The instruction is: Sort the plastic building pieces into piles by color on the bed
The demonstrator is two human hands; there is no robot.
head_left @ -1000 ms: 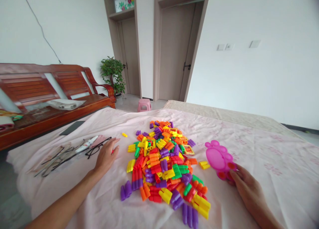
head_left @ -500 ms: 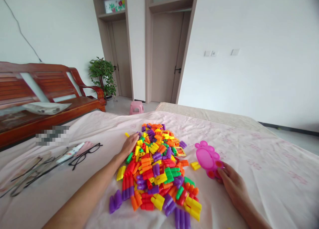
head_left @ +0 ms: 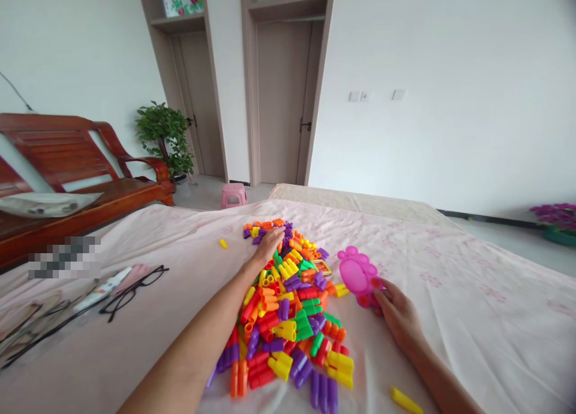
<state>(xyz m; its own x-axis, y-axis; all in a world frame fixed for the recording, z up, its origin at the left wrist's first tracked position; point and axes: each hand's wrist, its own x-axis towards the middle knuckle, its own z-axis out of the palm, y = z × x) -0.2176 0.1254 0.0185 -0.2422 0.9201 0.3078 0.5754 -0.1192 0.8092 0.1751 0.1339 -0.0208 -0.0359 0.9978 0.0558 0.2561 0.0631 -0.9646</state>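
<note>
On the pale sheet [head_left: 477, 336], a pile of blocks [head_left: 304, 325] runs from the near edge of view toward the far side, with red, orange, yellow, green and purple mixed. Left hand [head_left: 268, 246]: laid over the far left part of the pile, fingers extended and close together; whether any block is gripped cannot be told. Right hand [head_left: 390, 300]: pinching the near edge of the pink paw [head_left: 357, 273], thumb on top. The paw is right of the pile and apart from it; contact with the sheet cannot be confirmed.

Progress, by judgement: at an early stage. Most blocks are heaped without order; a few red and purple ones, partly behind the left forearm, appear joined. Two yellow blocks lie clear of the heap, one at far left [head_left: 223, 243], one at near right [head_left: 406, 400]. A gold-edged frame [head_left: 326, 271] lies at the pile's right border.

Surface: wrinkled, with a faint flower print. Glasses [head_left: 134, 289] and a white tube [head_left: 108, 285] lie at left; a pixelated patch hides one item.

Room: wooden bench [head_left: 63, 156] at left, plant [head_left: 164, 135], pink stool [head_left: 234, 195], two doors [head_left: 285, 102], white wall with switches [head_left: 354, 96], purple flowers [head_left: 557, 215] at far right.
</note>
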